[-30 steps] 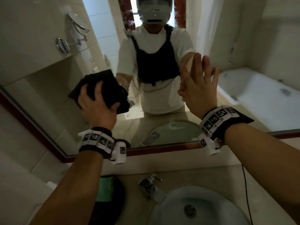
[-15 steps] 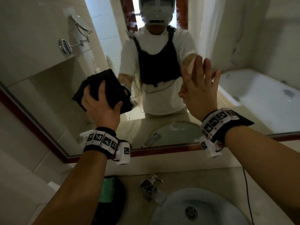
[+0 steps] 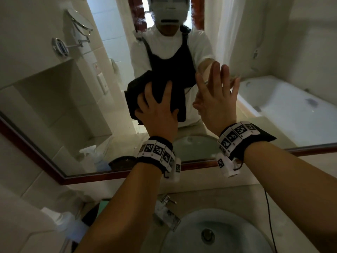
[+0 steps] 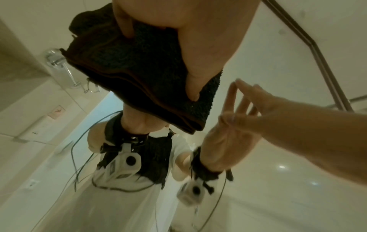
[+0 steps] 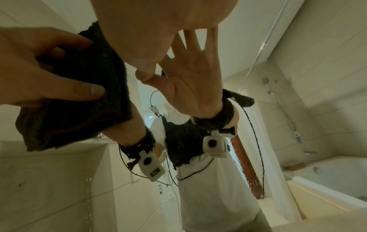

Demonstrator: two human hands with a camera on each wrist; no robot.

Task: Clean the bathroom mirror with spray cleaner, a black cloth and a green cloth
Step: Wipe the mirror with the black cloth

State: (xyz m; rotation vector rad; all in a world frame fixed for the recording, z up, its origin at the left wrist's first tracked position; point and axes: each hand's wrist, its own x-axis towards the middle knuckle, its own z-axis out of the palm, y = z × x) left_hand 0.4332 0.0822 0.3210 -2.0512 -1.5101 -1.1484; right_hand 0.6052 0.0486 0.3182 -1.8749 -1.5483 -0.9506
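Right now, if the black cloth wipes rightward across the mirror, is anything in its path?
Yes. The right hand, open against the mirror, stands just right of the black cloth that the left hand presses to the glass.

Pale round basin, chrome tap at its back-left rim, beige counter, thin black cable.

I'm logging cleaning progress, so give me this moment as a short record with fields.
Left hand: presses the folded black cloth against the mirror
Right hand: open, empty, fingertips touching the glass
Green cloth: lying left of the faucet, untouched
Spray bottle: far left on the counter, not held
Stage: wiping with black cloth
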